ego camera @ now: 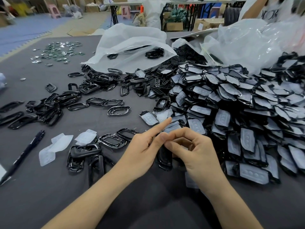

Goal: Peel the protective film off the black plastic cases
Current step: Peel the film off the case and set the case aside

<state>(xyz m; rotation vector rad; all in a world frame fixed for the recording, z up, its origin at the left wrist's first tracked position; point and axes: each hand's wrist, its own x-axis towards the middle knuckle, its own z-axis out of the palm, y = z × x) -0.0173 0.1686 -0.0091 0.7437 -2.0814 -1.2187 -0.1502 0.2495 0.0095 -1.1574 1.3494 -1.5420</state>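
Your left hand (pixel 142 151) clasped a black case (pixel 165 157) at the front edge of the table (pixel 49 187), forefinger straight, grip of your right hand (pixel 199 156) pinched on its top.

2 bare forearms (pixel 92 192), a bare left hand (pixel 142 151) and right hand (pixel 198 154), slim fingers (pixel 158 128), short nails (pixel 163 136)

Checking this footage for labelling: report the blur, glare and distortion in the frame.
Head view: sharp in the centre, where the left hand and right hand hold a black case; wide-angle distortion stretches the edges; the person at top right is blurred; the clear bag glares white; light even, shadows faint.
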